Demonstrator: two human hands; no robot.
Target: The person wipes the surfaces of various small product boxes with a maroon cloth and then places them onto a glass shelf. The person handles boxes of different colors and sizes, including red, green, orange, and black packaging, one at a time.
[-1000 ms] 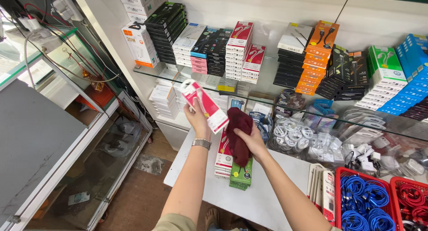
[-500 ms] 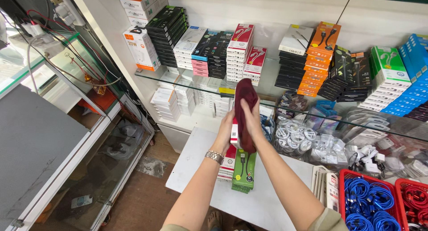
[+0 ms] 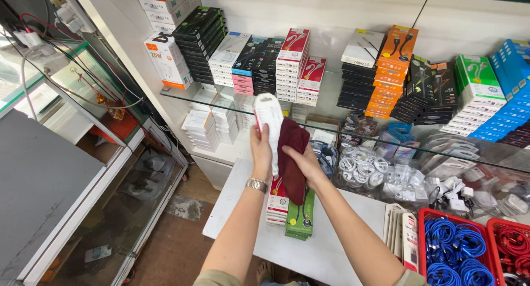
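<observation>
Maroon cloth [image 3: 292, 159], held in the right hand [image 3: 302, 163], pressed against a long white box [image 3: 269, 132]. Head view only.

Left hand [image 3: 260, 153]: fingers clamped round the lower end of the box, holding it upright at chest height above the desk [image 3: 331, 247]; a metal watch [image 3: 256, 184] sits on the wrist.

Right hand: closed on the cloth, which hangs down past the palm and lies against the right face of the box.

Below the hands, on the desk: a red-and-white stack [image 3: 277, 200] beside a green stack [image 3: 301, 220] of similar boxes. Red baskets [image 3: 422, 247] of blue and red cables stand at the right.

Behind: a glass shelf [image 3: 182, 95] with piled cartons in many colours.

Step in hand, by judgement: wiping the box. A further stroke would call for a steady grip from the left hand as the cloth slides along the box face.
</observation>
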